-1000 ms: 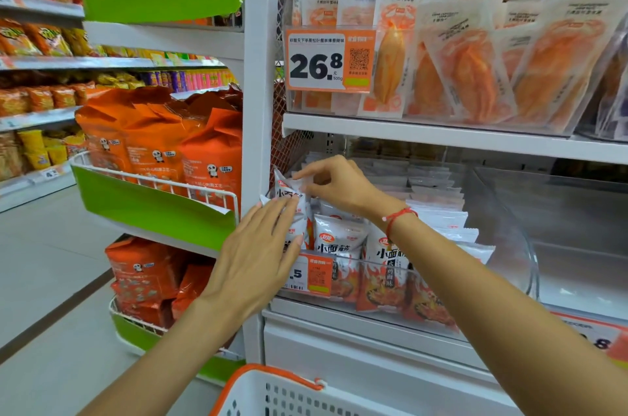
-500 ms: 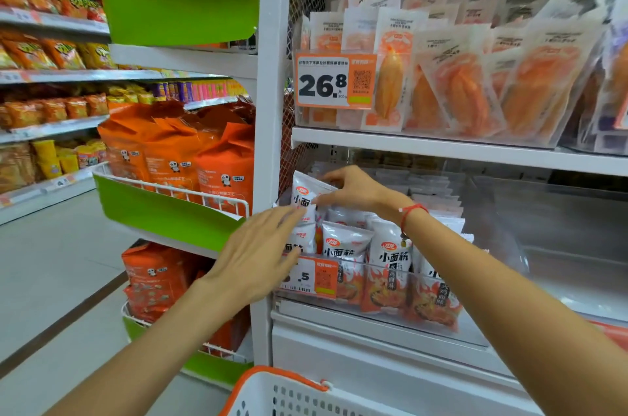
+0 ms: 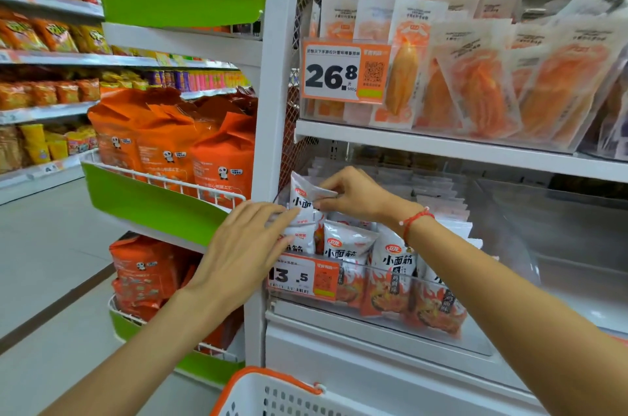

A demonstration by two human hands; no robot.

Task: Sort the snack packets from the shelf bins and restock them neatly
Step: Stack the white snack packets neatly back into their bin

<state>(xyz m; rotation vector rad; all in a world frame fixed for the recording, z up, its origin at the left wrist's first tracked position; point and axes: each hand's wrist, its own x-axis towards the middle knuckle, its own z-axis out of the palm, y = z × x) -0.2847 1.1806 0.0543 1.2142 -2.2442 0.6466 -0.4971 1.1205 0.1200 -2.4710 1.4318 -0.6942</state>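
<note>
At the left end of the clear bin: I read both hands working one raised packet, so I start there.
Right grip: the right hand (image 3: 355, 198) is grasping the snack packet (image 3: 303, 198) by its upper edge, thumb and fingers pinched on the crimped seal.
Left grip: the left hand (image 3: 244, 247) is released, fingers straight, tips pressed against the packet's lower left side and the packets just below it.
Packet position: upright, lifted above the front row (image 3: 370, 266), at the bin's far left, next to the white upright post (image 3: 272, 157).
Step in hand: I judge this as seating one packet into the front left slot, the flat hand acting as a guide.
Next move: it calls for lowering the packet straight down behind the price tag (image 3: 303, 276), label facing out, in line with its neighbours.
Packet material: glossy film pouch, white top, orange flame print below, flat and pillow-shaped, soft enough to crease under the pinch.
Bin: clear bin (image 3: 475, 337) of rigid plastic with a low front wall; its right part shows no packets.
Shelf above: translucent matte pouches (image 3: 475, 82) with orange contents stand upright.
Below: a white perforated basket (image 3: 272, 395) with an orange rim.
</note>
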